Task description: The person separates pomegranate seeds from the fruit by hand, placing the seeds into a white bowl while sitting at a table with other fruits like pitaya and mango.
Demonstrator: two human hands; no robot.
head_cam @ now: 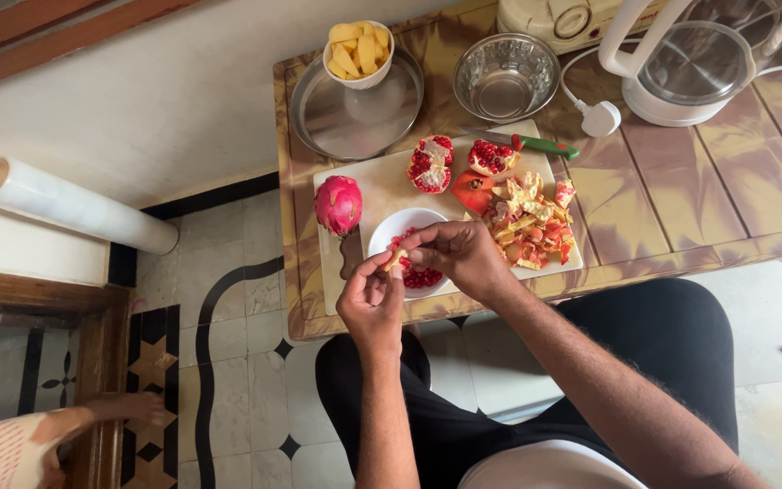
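Pomegranate piece [396, 260] between both hands, above white bowl [397, 224]

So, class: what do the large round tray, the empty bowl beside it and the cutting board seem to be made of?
Round tray: probably steel, a dull grey metal sheen with a raised rim.
Empty bowl: likely glass or shiny metal; it glints and looks see-through, hard to settle.
Cutting board: probably plastic, matte white and smooth.

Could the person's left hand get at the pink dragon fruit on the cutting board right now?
Probably yes: the dragon fruit lies uncovered just beyond the left hand, though that hand is pinching a pomegranate piece.
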